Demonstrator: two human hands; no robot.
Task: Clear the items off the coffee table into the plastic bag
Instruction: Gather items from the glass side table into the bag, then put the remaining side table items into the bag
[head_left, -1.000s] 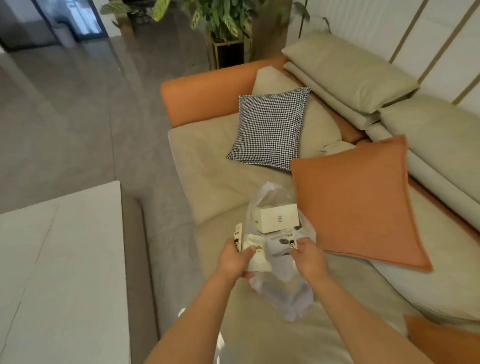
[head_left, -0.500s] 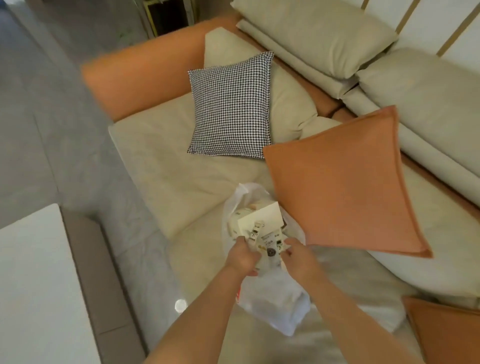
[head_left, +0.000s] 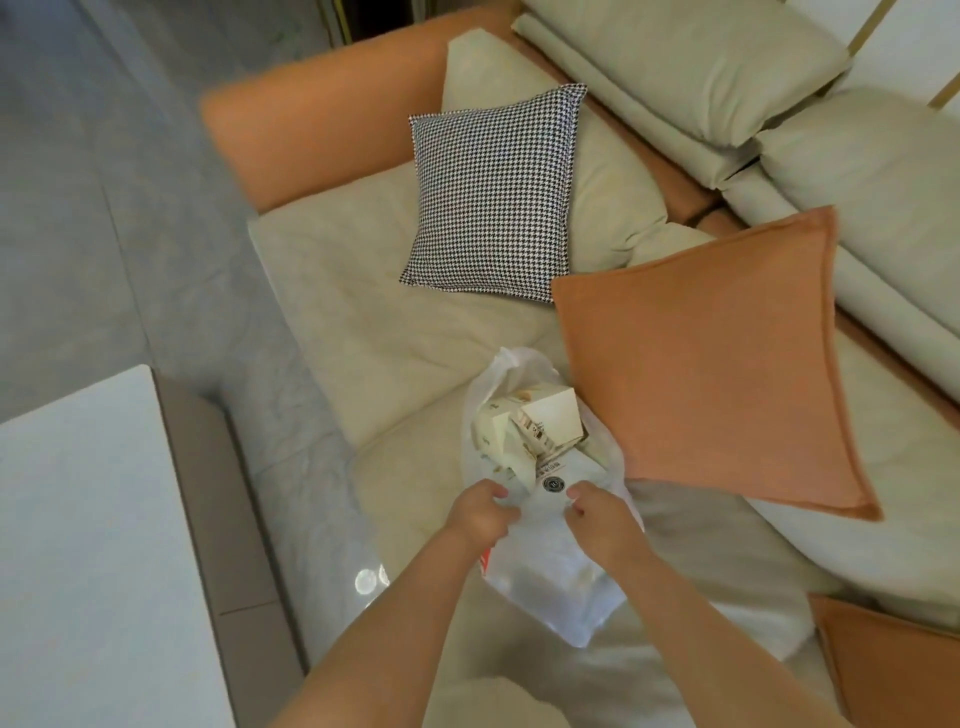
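Note:
A translucent white plastic bag (head_left: 550, 577) lies on the beige sofa seat, its mouth facing away from me. Cream-coloured boxes (head_left: 545, 421) and a pack with a round black mark sit inside it near the opening. My left hand (head_left: 480, 512) pinches the bag's near edge on the left. My right hand (head_left: 597, 514) pinches the same edge on the right. The two hands are a short gap apart. The coffee table (head_left: 88, 545), white-topped, stands at the lower left.
An orange cushion (head_left: 711, 358) lies right beside the bag on the right. A houndstooth cushion (head_left: 493, 192) leans behind it. Another orange cushion (head_left: 893, 670) pokes in at the lower right. Grey tiled floor (head_left: 104, 182) runs between table and sofa.
The boxes that my hands held over the bag's mouth now sit inside it. Both hands drew back to the bag's near edge. The view tilted further down over the sofa.

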